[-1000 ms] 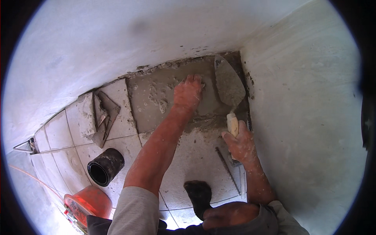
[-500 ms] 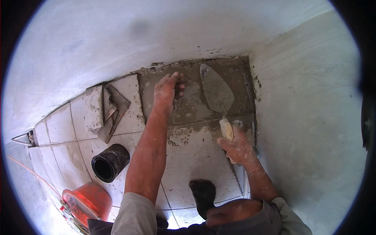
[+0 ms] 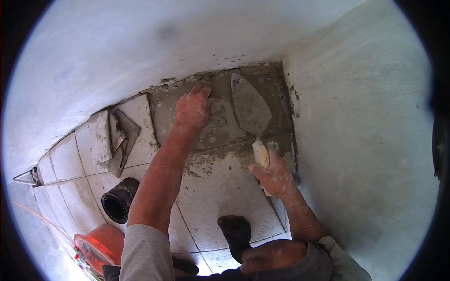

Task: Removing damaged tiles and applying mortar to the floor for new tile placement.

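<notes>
A pointed trowel (image 3: 251,108) with a pale handle is gripped in my right hand (image 3: 277,178). Its blade, smeared with grey mortar, lies flat over the wet mortar bed (image 3: 220,126) in the corner. My left hand (image 3: 193,108) is over the left part of that bed, back of the hand up and fingers curled down; whatever they hold, if anything, is hidden. Left of this hand, broken tile pieces (image 3: 118,140) lean together on the laid floor tiles (image 3: 220,196).
A black cylindrical container (image 3: 120,200) lies on its side on the tiles, left of my left forearm. Behind it, at lower left, is an orange bucket (image 3: 101,246). Plastered walls rise along the far side (image 3: 140,51) and the right (image 3: 356,122). My foot (image 3: 234,232) rests on the tiles.
The view has shifted slightly, so the scene sits further left. My left hand has turned its back upward and its fingers have curled. My right hand keeps its grip on the trowel.
</notes>
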`<state>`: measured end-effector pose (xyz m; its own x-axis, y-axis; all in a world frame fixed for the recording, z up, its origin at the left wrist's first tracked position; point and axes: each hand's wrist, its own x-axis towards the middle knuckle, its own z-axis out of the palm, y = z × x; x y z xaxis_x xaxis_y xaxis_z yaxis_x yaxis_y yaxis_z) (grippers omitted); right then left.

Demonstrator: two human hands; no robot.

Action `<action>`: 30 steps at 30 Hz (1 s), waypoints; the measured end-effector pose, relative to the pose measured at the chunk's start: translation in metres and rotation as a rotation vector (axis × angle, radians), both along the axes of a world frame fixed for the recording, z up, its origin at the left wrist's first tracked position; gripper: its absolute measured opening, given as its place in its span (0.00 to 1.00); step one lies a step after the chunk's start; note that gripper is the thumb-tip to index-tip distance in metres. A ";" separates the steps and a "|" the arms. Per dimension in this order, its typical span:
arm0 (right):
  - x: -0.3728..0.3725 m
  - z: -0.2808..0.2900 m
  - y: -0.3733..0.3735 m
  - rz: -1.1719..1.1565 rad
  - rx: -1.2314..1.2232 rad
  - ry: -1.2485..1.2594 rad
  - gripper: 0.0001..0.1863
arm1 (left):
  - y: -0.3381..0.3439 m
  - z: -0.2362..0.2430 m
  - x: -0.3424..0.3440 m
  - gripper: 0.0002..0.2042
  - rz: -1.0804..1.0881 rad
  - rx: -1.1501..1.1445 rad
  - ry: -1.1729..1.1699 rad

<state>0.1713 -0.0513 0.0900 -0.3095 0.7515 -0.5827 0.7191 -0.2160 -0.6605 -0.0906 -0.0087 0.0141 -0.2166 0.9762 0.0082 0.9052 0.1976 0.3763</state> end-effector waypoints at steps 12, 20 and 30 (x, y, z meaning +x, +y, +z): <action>-0.008 0.000 -0.003 0.161 0.026 0.004 0.18 | -0.033 0.019 -0.032 0.10 0.627 0.124 -1.231; -0.043 0.028 0.007 0.051 -0.294 -0.032 0.23 | -0.046 0.027 -0.044 0.13 0.723 0.368 -1.785; -0.028 0.021 0.006 0.027 -0.232 -0.011 0.23 | -0.010 0.004 -0.008 0.16 0.239 -0.037 -0.176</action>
<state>0.1429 -0.0453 0.1108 -0.3201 0.5883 -0.7426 0.7335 -0.3421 -0.5873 -0.0989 -0.0189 0.0183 -0.4356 0.8961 -0.0850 0.7526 0.4143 0.5119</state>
